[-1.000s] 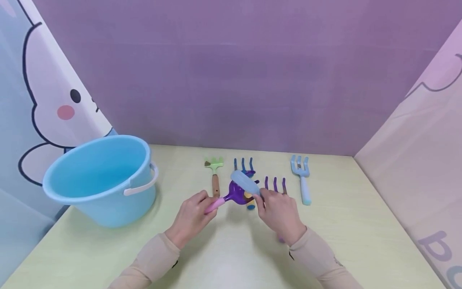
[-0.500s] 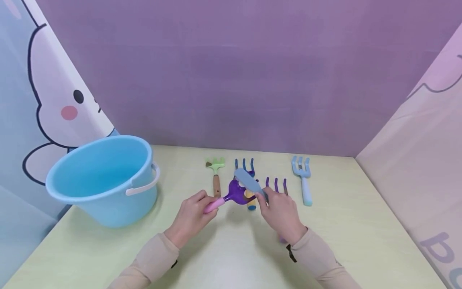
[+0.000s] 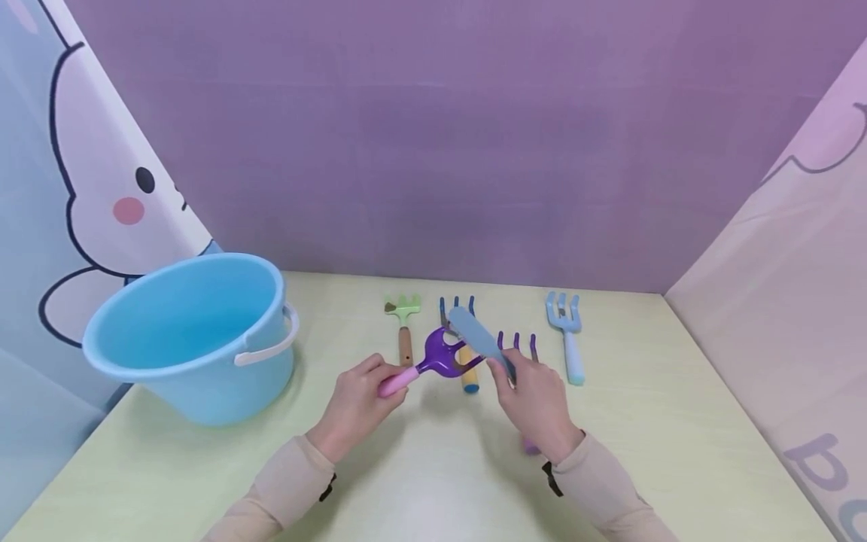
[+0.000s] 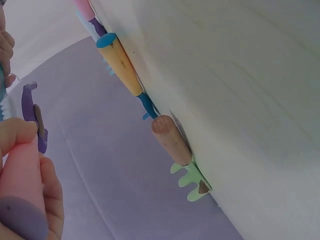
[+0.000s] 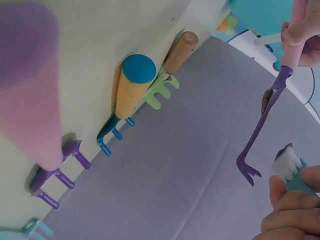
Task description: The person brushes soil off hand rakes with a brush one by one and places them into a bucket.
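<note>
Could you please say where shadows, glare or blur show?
Head view: soft shadows below the left hand and right hand on the pale yellow-green tabletop, with whitish glare near the bottom centre; left wrist view: that tabletop looks washed out; right wrist view: the tapered pink handle with a purple end, large in the foreground, is blurred.

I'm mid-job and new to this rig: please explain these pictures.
No machine: a person works bare-handed. A head camera takes the wide picture; left and right wrist cameras take the tilted two. The left hand holds a purple rake by its pink handle; the right hand holds a blue brush with white bristles. On the pale table are an open light-blue plastic bucket, a brown-handled green rake, a yellow-handled blue rake, a second pink-handled purple rake and a light-blue rake.
</note>
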